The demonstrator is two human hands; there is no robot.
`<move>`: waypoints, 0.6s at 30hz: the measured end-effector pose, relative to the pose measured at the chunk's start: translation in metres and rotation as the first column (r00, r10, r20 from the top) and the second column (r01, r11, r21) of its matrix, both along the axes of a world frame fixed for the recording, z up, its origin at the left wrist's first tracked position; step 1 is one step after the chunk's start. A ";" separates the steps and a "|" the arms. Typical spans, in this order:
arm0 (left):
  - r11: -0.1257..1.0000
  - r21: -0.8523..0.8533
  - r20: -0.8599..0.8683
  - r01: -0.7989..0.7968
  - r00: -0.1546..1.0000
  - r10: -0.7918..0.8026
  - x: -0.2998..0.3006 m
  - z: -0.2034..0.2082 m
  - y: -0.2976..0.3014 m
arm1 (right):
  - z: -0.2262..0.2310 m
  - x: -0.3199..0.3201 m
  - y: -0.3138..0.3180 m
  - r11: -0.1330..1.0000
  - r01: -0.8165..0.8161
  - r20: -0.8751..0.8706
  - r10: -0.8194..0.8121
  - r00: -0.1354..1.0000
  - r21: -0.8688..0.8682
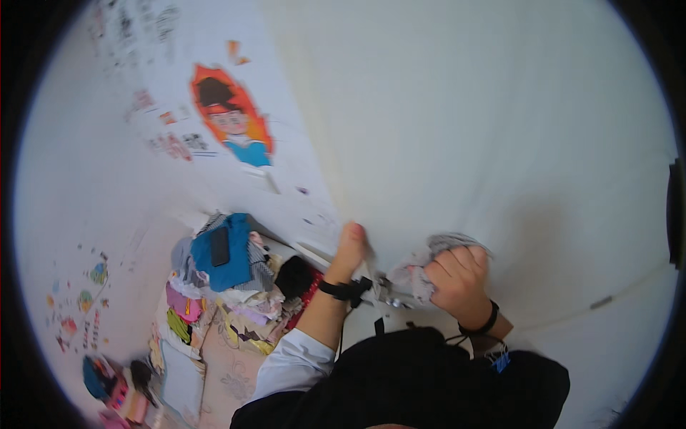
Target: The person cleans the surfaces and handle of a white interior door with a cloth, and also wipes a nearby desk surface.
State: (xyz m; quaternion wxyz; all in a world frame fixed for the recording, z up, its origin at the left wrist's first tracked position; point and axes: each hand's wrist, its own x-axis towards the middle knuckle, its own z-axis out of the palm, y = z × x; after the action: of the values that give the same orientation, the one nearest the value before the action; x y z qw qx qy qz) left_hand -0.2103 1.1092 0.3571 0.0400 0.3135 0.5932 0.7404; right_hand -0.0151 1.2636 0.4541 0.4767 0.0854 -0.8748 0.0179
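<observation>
My right hand [458, 280] is closed round a crumpled grey cloth [457, 242], and part of the cloth hangs down on the hand's left side. Just left of the cloth is a shiny metal handle [393, 294] at the edge of what looks like a white door [369, 275]. My left hand [349, 247] is at that edge with its thumb up, apparently gripping it; most of its fingers are hidden. Each wrist wears a black band.
A heap of folded clothes [243, 304] lies at the left, with a black phone [219, 246] on a blue garment. Below it is a pale flat panel [181, 382]. Drawings, including a cartoon figure [232, 118], cover the left wall. A plain white surface [457, 107] spans the right.
</observation>
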 end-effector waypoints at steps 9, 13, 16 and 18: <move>0.949 0.260 0.571 -0.179 0.821 -0.002 -0.032 -0.056 0.019 | -0.012 0.122 0.099 0.997 0.071 0.207 -0.076 0.975 0.028; 0.924 0.368 0.323 -0.103 0.946 -0.024 -0.064 -0.113 -0.044 | -0.022 0.158 0.130 0.994 0.085 0.034 -0.083 0.996 -0.064; 0.883 0.445 0.331 -0.147 0.944 -0.010 -0.041 -0.090 -0.018 | -0.017 0.202 0.164 0.968 0.230 -0.026 -0.234 0.972 -0.104; 0.877 0.443 0.325 -0.186 0.945 0.037 -0.028 -0.077 -0.013 | -0.016 0.224 0.183 0.950 0.292 -0.041 -0.298 0.954 -0.113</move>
State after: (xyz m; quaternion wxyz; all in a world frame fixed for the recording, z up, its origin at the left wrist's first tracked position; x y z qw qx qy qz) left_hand -0.2387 1.0959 0.2798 0.0116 0.1601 0.4009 0.9020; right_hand 0.2093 1.4462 0.4384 0.5028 -0.0713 -0.8614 -0.0099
